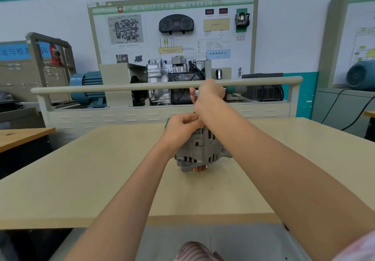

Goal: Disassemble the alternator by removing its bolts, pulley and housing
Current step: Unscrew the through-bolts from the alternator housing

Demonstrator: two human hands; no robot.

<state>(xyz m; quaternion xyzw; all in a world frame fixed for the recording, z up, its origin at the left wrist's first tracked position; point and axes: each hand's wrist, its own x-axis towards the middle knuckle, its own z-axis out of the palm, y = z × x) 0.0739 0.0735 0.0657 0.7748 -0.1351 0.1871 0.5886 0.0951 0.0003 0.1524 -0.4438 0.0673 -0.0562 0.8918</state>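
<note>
Forearms (263,155) hide alternator (199,149) top; training stand (162,106) behind.

Alternator (199,151) on table (81,179) — trainer stand (166,90) behind.

Bright, even light; soft shadows; edges bowed, perhaps slightly blurred.

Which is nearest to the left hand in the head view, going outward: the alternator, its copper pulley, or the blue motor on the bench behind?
1. alternator: directly under the left hand, touching it.
2. copper pulley: at the alternator's bottom, toward the person.
3. blue motor: far left, behind the rail.
</note>
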